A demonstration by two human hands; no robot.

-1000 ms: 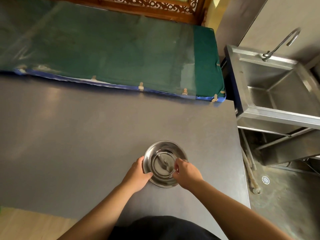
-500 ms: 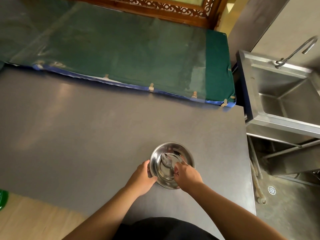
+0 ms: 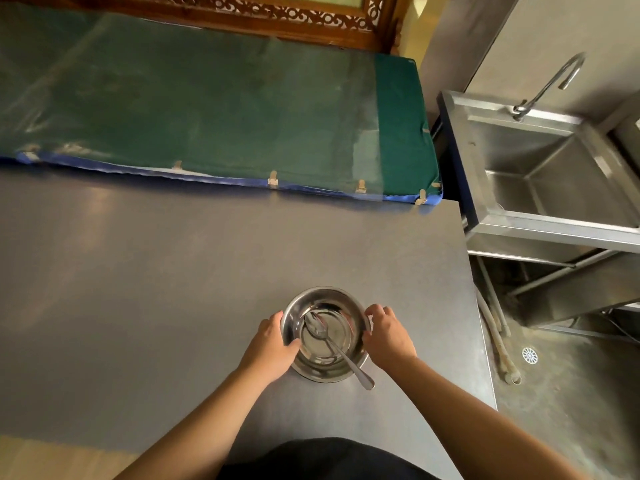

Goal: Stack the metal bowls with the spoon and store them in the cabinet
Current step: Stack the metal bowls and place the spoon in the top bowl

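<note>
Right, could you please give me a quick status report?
Left hand, right hand gripping round metal bowl rim. Metal spoon inside, handle overhanging. Grey table clear around it.

No readable text or labels anywhere.

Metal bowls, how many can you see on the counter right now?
1 stack is visible: the metal bowls sit nested on the grey counter between the left hand and right hand, the spoon inside. How many are nested cannot be told.
</note>
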